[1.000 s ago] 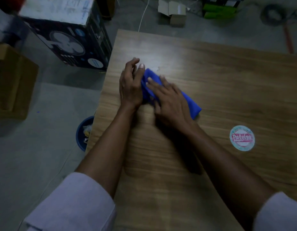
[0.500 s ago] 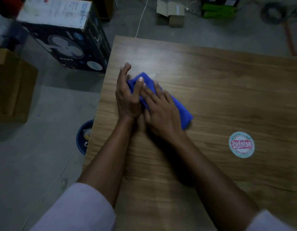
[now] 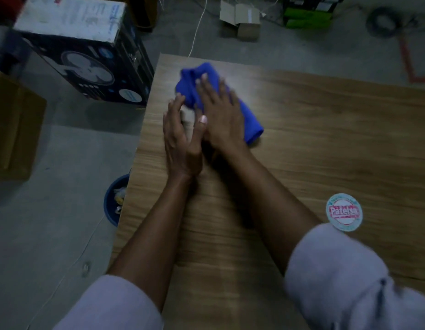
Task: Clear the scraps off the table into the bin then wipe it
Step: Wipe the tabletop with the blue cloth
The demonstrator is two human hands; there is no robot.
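A folded blue cloth (image 3: 250, 123) lies near the far left corner of the wooden table (image 3: 314, 144). My right hand (image 3: 221, 113) presses flat on top of it with straight, spread fingers. My left hand (image 3: 180, 139) stands on its edge just left of the cloth, fingers straight, thumb up, with a pale patch of table between it and the cloth. A blue bin (image 3: 114, 203) with light scraps inside sits on the floor below the table's left edge, partly hidden by the tabletop.
A round "Patelsa" sticker (image 3: 344, 211) lies on the table near my right sleeve. On the floor stand a dark fan box (image 3: 87, 63) at the left, a brown carton (image 3: 13, 125) at far left, and small boxes (image 3: 242, 20) and cables beyond the table.
The cloth under my right hand has slid toward the table's far left corner. My left hand has come off the cloth and now stands beside it.
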